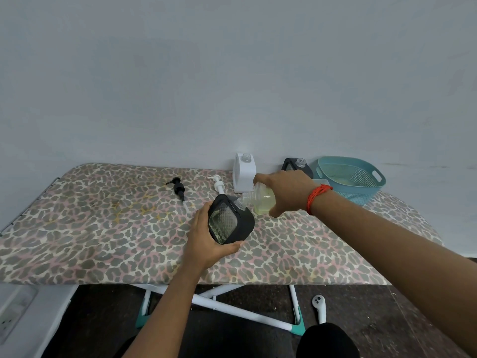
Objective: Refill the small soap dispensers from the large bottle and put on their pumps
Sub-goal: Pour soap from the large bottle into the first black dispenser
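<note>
2 hands (206, 239), black dispenser (229, 220) (tilted)

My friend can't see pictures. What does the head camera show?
The right hand tips a large bottle of yellowish soap into a black dispenser held tilted by the left hand. Two pumps lie loose on the leopard-print table.

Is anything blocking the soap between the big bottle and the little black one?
Nothing visible. The right hand tips the clear bottle of yellow soap so its mouth meets the open neck of the black square dispenser held by the left hand.
</note>
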